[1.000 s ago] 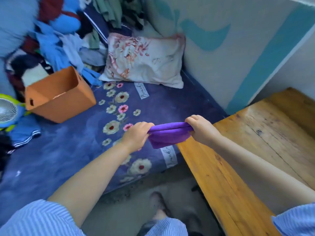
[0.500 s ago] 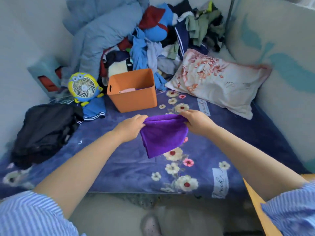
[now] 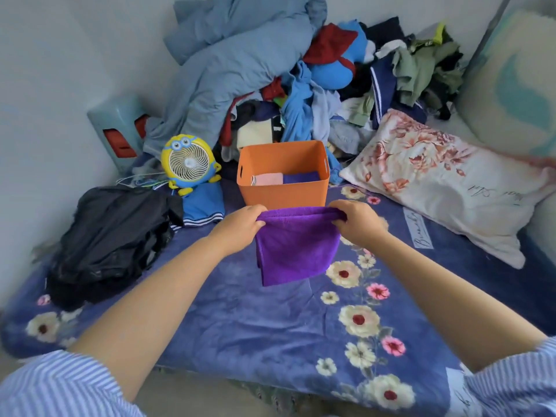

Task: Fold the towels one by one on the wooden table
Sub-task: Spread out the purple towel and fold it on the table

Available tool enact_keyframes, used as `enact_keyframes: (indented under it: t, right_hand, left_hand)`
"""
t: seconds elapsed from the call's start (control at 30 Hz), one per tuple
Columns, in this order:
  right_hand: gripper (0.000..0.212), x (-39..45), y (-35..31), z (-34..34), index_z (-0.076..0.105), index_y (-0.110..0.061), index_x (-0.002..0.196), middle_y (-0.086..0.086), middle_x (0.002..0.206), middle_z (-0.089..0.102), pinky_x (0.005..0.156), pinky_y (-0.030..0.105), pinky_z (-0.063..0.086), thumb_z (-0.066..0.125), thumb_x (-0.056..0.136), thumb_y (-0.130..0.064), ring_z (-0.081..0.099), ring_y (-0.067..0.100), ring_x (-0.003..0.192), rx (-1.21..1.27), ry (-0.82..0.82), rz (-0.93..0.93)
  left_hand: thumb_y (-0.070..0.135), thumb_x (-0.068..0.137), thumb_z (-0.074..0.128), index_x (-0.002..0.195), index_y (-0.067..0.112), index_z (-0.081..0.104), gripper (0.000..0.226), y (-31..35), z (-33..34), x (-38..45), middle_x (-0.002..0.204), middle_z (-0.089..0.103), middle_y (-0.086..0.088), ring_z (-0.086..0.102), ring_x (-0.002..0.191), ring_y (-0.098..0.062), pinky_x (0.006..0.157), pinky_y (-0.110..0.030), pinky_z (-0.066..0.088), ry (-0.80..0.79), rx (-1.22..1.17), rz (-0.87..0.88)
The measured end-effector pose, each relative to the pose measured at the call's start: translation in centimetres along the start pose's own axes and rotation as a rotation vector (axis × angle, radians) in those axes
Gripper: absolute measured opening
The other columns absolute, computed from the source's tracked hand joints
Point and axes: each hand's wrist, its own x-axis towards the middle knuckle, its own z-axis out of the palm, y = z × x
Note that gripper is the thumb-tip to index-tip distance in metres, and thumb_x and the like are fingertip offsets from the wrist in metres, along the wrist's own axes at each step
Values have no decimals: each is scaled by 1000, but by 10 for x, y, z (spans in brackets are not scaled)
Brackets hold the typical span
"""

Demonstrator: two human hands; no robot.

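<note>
A folded purple towel [image 3: 296, 251] hangs in the air over the flowered blue bedspread. My left hand [image 3: 240, 225] pinches its upper left corner and my right hand [image 3: 356, 221] pinches its upper right corner, so the top edge is stretched level between them. Just beyond the towel stands an orange bin [image 3: 282, 176] holding a pink folded towel [image 3: 267, 179] and a dark purple folded towel [image 3: 302, 177]. The wooden table is out of view.
A flowered pillow [image 3: 445, 182] lies at the right. A yellow cartoon fan [image 3: 188, 161] and a black garment heap [image 3: 111, 239] sit at the left. A big pile of clothes and a blue quilt [image 3: 240, 61] fills the back of the bed [image 3: 240, 320].
My view has swung left from the wooden table to the bed. Both hands have carried the purple towel toward the orange bin, and it now hangs just in front of it.
</note>
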Motion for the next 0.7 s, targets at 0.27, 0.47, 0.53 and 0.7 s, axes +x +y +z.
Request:
enact_keyframes:
  t: [0.27,0.47,0.53,0.7]
  right_hand:
    - [39,98,21,28,53,-9,120,14,123,55,71,20,27,46,83,2,49,28,114,144,-14,97]
    - [36,197,47,27,48,-9,123,15,125,48,83,31,39,43,89,0,50,30,109,178,-38,87]
    - [35,230,49,25,49,-8,122,15,123,48,80,29,37,44,88,0,49,29,109,191,-5,72]
    - [36,313,56,26,48,-4,122,19,121,48,86,36,39,43,87,3,47,33,112,209,37,39]
  left_hand:
    - [18,96,40,115,10,49,22,-29,0,89,118,54,-11,53,106,-28,88,-38,43,9,5,-56]
    - [21,97,39,114,6,48,24,-45,-17,193,116,57,-12,54,102,-31,87,-43,45,42,65,-109]
    - [21,98,38,119,7,46,27,-52,-24,228,119,57,-13,54,105,-33,87,-40,42,94,101,-155]
    - [17,96,40,118,3,48,27,-75,-29,311,115,59,-18,54,107,-34,87,-40,42,199,-50,-246]
